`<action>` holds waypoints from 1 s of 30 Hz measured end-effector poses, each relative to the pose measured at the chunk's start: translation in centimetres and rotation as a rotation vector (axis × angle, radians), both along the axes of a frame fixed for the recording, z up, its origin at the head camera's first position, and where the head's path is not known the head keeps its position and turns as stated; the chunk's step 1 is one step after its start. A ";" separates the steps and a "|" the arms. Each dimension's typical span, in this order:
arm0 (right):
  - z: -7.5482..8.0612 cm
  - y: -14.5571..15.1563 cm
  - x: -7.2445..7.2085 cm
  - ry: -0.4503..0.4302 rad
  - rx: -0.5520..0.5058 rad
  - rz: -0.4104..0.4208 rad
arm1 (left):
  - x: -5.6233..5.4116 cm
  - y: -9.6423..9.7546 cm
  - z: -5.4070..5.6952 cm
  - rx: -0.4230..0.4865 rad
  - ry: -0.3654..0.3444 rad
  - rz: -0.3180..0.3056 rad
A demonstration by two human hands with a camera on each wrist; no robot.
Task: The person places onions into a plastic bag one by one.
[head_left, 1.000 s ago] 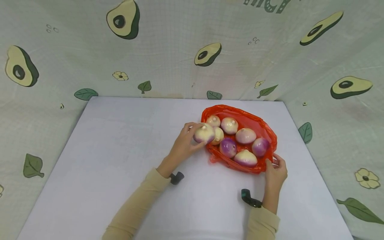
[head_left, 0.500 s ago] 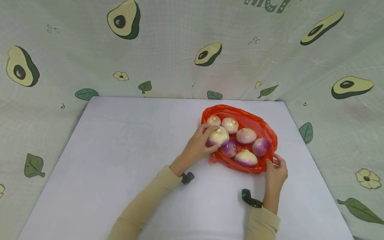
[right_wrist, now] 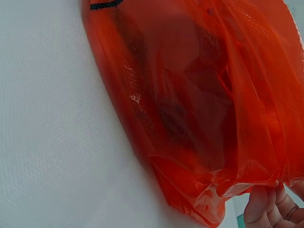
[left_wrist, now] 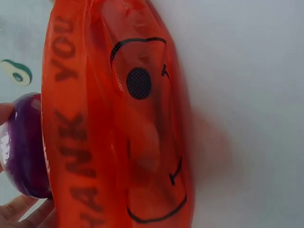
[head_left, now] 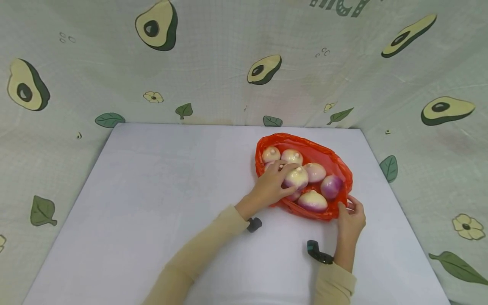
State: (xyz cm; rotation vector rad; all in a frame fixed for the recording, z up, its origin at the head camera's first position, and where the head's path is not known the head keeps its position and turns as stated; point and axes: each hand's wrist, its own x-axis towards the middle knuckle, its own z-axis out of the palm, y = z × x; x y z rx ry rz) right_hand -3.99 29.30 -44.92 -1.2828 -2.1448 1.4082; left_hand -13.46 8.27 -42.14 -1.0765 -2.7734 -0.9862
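Observation:
My left hand (head_left: 268,185) grips an onion (head_left: 297,178), pale on top and purple below, with fingers and thumb spread around its sides. This onion is over the middle of an opened red plastic bag (head_left: 324,153), above other onions in it. In the left wrist view, the purple side of the onion (left_wrist: 29,152) shows past the bag's printed wall (left_wrist: 95,118). My right hand (head_left: 350,218) pinches the bag's rim at its near right corner. The right wrist view shows those fingers (right_wrist: 259,206) at the gathered edge of the film.
Several onions lie in the bag, among them a purple one (head_left: 331,187) at the right and a pale one (head_left: 312,201) at the front. The bag sits on a white table (head_left: 171,178). Behind hangs a cloth (head_left: 213,63) printed with avocados.
My left hand has carried the onion rightward, from the bag's left rim to over its middle, covering some onions there. My right hand has stayed at the bag's corner.

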 end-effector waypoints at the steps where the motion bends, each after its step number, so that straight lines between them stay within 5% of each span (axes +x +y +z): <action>1: 0.0 0.0 0.0 0.002 0.000 0.000 | -0.1 0.3 0.0 -0.003 0.003 -0.007; 30: -0.3 0.2 0.1 0.013 -0.012 0.005 | -1.4 5.6 -1.9 -0.230 0.017 0.007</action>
